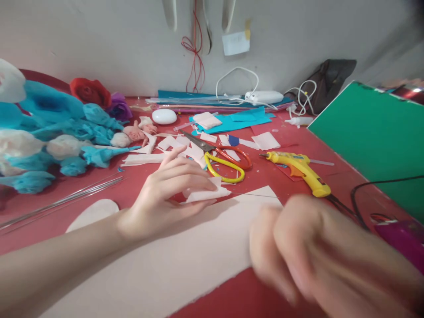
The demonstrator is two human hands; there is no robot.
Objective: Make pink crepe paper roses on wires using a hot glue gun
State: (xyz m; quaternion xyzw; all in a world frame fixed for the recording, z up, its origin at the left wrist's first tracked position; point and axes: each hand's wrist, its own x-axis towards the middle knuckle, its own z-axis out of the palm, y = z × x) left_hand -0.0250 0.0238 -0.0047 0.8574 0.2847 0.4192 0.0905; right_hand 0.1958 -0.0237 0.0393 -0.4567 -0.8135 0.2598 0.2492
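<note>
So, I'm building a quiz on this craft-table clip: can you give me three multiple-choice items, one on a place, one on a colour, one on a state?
1. Where does the yellow glue gun lie?
A. right of the scissors
B. among the blue paper flowers
C. on the green board

2. What colours are the handles of the metal scissors?
A. both blue
B. yellow and orange-red
C. black and white

3. What is the left hand doing?
A. resting flat and empty
B. gripping the glue gun
C. pinching a small folded piece of pale paper

Answers:
1 A: the gun rests on the red table to the scissors' right.
2 B: one loop is yellow, the other orange-red.
3 C: its fingertips close on the paper. The right hand is too blurred to judge.
</note>
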